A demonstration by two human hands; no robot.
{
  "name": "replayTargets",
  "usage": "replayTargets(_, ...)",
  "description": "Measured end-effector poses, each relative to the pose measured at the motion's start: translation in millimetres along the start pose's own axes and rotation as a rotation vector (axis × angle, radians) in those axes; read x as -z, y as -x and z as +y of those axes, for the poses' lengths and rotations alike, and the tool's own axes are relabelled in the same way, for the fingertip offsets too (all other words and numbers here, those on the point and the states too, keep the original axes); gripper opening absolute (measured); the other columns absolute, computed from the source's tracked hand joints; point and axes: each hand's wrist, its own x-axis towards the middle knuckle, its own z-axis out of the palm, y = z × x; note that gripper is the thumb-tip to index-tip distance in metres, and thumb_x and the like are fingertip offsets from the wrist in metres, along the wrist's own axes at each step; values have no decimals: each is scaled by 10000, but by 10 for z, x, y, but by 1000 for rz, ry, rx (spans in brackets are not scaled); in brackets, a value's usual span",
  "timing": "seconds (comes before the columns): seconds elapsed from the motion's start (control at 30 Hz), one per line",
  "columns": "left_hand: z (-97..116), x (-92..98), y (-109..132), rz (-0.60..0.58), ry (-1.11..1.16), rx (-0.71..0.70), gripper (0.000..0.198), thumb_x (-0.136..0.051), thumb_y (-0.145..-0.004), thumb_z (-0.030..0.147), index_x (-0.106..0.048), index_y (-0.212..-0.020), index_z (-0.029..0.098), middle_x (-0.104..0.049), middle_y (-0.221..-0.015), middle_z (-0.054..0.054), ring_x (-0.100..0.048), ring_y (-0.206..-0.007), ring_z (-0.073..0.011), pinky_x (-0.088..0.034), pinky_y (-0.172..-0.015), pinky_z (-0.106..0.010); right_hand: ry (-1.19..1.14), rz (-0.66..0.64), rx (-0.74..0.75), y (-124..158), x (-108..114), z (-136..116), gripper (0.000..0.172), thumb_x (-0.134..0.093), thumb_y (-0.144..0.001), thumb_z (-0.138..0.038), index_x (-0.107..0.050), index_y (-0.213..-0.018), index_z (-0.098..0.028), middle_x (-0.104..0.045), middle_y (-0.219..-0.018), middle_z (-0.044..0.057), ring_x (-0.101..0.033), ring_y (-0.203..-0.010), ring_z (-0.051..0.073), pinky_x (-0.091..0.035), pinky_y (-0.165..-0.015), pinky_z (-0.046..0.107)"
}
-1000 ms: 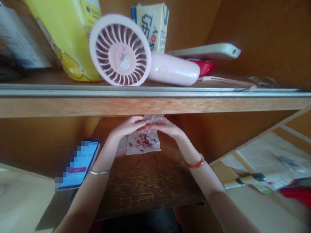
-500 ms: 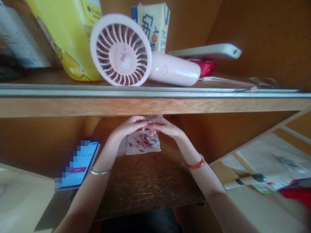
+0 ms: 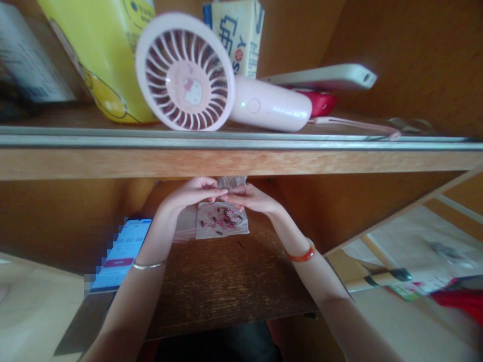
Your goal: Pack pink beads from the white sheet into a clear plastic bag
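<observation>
Both my hands meet under a wooden shelf [image 3: 241, 162], over a dark wooden desk [image 3: 226, 281]. My left hand [image 3: 188, 193] and my right hand [image 3: 251, 197] have their fingers pinched together around a small clear plastic bag [image 3: 232, 182], partly hidden by the shelf edge. Just below them lies a flat clear bag of small pink and dark beads [image 3: 222, 221] on the desk. A thin silver bangle is on my left wrist, an orange bangle on my right.
A phone [image 3: 123, 254] with a lit screen leans at the left of the desk. On the shelf stand a pink hand fan [image 3: 211, 80], a yellow box [image 3: 101, 55], a carton [image 3: 237, 35] and a white phone [image 3: 324, 78]. Papers and a tool [image 3: 381, 279] lie at right.
The view shifted slightly up and left. My hands stay pinched at the small bag, with only small finger movements. The bead bag has not moved.
</observation>
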Motion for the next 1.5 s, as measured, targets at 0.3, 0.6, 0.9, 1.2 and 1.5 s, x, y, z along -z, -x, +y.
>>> replayTargets(0.3,-67,55,166,50,-7,31,339,-557,-801,443,-557,-597,173,-564,-595,-2,-508,-588,-118,-389,-610,-238,15,99,-107,-61,-151,113,543,-555,-826,-617,-525,-513,-174,-471,-407,-41,-414,-389,48,-313,-434,212)
replayTargets(0.6,-531,-72,791,337,-165,395,419,-451,-789,534,-473,-549,191,-494,-514,7,-485,-537,-150,-356,-545,-253,-2,200,-134,-256,-453,495,294,-682,-772,-459,-634,-840,-177,-640,-710,15,-546,-585,101,-405,-531,229)
replayTargets(0.9,-784,-435,945,436,-688,763,391,-427,-889,416,-647,-831,97,-664,-864,-189,-651,-859,-318,-432,-653,-321,-192,18,-196,-405,-946,778,64,-627,-794,-231,-620,-851,-204,-632,-853,12,-573,-730,116,-476,-574,190)
replayTargets(1.2,-830,-666,996,492,-847,769,565,-378,-928,470,-576,-1112,-26,-649,-908,-293,-654,-866,-384,-462,-653,-371,-238,-1,-352,-576,-1080,684,75,-641,-779,-169,-571,-787,-194,-594,-796,-4,-560,-630,113,-461,-504,219)
replayTargets(1.5,-909,-571,1002,488,-492,754,564,-440,-857,615,-655,-920,98,-690,-791,-192,-678,-829,-335,-453,-610,-305,-310,72,-463,-648,-1130,605,115,-620,-798,-114,-550,-766,-200,-572,-647,-40,-507,-485,95,-434,-479,236)
